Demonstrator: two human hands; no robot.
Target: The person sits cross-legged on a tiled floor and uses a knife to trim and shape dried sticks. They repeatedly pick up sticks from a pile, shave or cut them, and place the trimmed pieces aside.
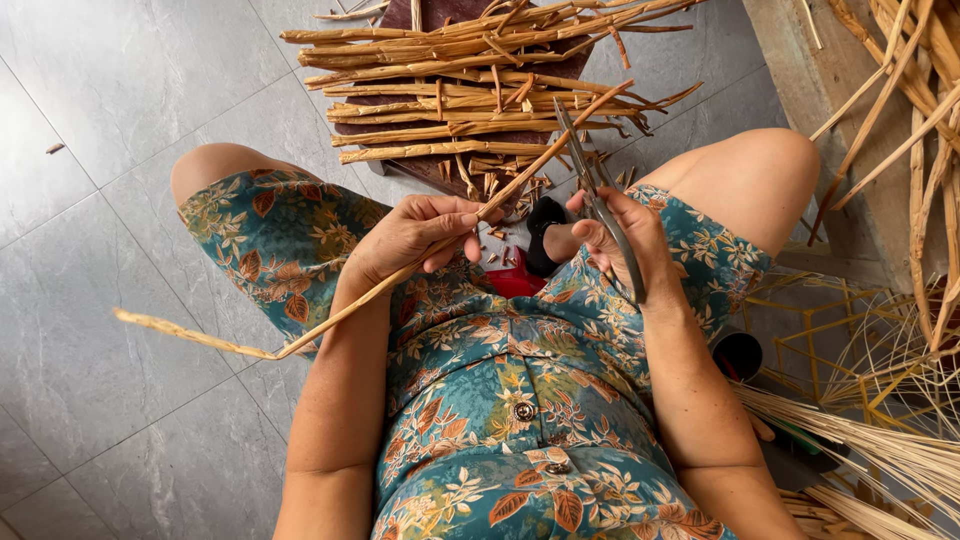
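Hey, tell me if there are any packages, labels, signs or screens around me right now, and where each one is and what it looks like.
None are in view: only the left hand on a long cane strip, the right hand with a blade, and cut sticks on the floor.

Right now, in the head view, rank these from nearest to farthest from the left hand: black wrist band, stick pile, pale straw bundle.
From the left hand:
1. Black wrist band, just right, on the other wrist.
2. Stick pile, ahead on the floor.
3. Pale straw bundle, far right.
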